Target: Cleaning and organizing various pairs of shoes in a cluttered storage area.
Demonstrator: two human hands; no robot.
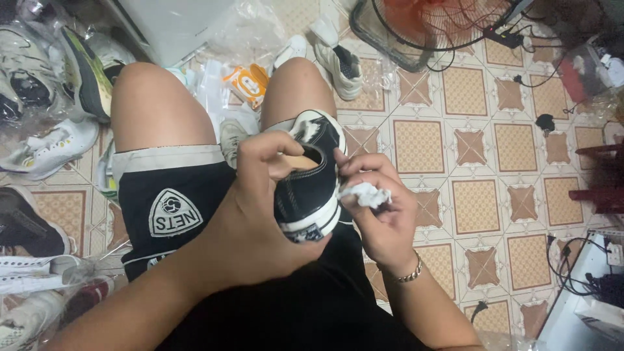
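My left hand (257, 208) grips a black canvas sneaker (311, 179) with a white rubber sole, held over my right thigh with its opening facing up. The fingers curl over the near rim of the shoe's opening. My right hand (380, 208) is beside the shoe's right side, fingertips touching its edge, and it clutches a crumpled wad of white paper (364, 194). A metal bracelet (411, 272) circles my right wrist. I sit with bare knees apart, wearing black shorts.
Several sneakers, some in clear plastic bags (45, 84), lie on the left. A white shoe (338, 62) sits beyond my right knee. An orange floor fan (422, 26), cables (572, 260) and a red stool (601, 175) stand on the patterned tile floor at right.
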